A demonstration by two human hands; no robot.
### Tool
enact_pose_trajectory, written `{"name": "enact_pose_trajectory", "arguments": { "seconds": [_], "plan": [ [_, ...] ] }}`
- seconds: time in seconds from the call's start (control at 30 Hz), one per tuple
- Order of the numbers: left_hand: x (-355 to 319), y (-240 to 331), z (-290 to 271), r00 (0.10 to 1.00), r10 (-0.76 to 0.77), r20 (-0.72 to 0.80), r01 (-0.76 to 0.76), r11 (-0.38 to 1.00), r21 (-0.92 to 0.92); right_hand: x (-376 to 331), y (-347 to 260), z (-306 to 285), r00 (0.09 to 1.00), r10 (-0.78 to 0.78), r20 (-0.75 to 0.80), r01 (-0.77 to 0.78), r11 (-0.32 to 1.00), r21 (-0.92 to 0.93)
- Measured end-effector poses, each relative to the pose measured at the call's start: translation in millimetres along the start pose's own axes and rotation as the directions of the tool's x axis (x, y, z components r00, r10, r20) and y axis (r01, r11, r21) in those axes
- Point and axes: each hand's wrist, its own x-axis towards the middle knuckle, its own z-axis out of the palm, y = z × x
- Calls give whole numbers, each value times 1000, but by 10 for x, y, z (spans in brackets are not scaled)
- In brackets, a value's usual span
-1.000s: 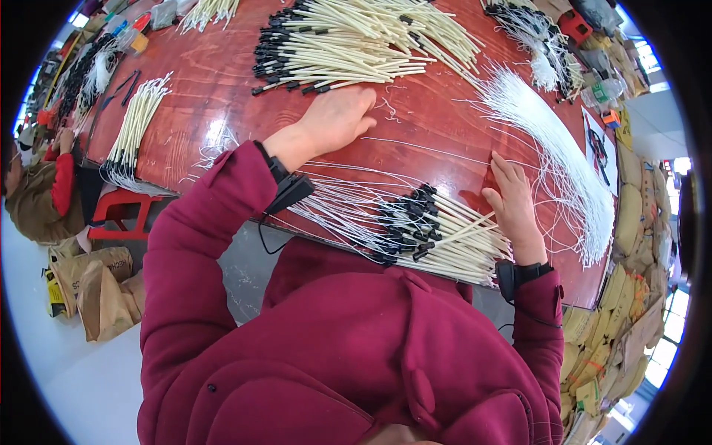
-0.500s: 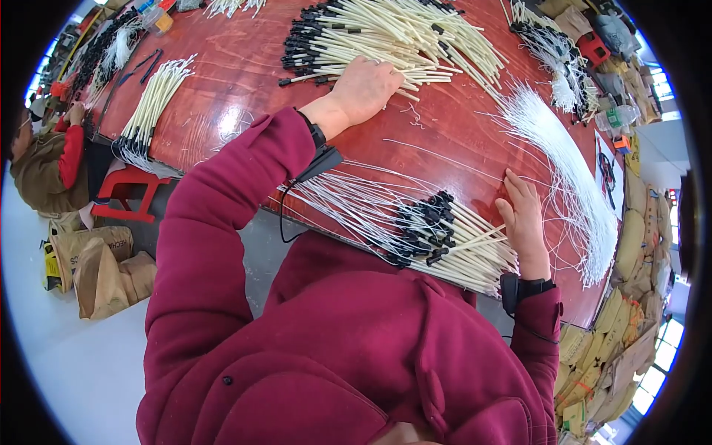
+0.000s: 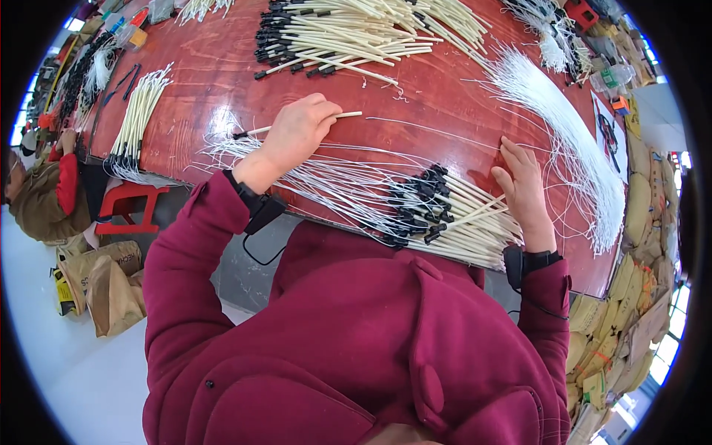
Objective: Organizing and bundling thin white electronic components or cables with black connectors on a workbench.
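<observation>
My left hand is closed around a thin cream-coloured rod. The rod lies level, its black end sticking out left of the hand. My right hand rests low over the table with its fingers stretched out and the thumb apart. A single white thread runs across the wood to its fingertips; I cannot see any grip on it. Between my hands, at the near edge, lies a bundle of rods with black ends and long white threads. Beyond my left hand is a large pile of similar rods.
A thick hank of white threads lies to the right on the red table. A smaller rod bundle is at the left. Dark pliers-like tool, red stool, paper bags and another person are further left.
My left hand has come back from the large pile toward me and left, now with one rod in it. My right hand has stayed nearly in place. The view has shifted slightly.
</observation>
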Motion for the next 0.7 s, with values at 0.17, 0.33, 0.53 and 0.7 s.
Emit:
{"name": "enact_pose_trajectory", "arguments": {
  "seconds": [0.17,0.33,0.53,0.7],
  "plan": [
    [-44,66,0,999,-29,21,28,999,17,-8,-47,17,1000,7,-19,-7,1000,-16],
    [-44,69,32,1000,-26,11,26,999,42,1,-70,11,1000,11,-6,-11,999,-31],
    [-15,102,31,999,-38,7,37,998,52,0,-81,21,1000,10,-22,-11,999,-43],
    [14,105,75,999,-36,12,35,997,63,3,-92,16,1000,6,-29,-8,998,-64]
  ]
}}
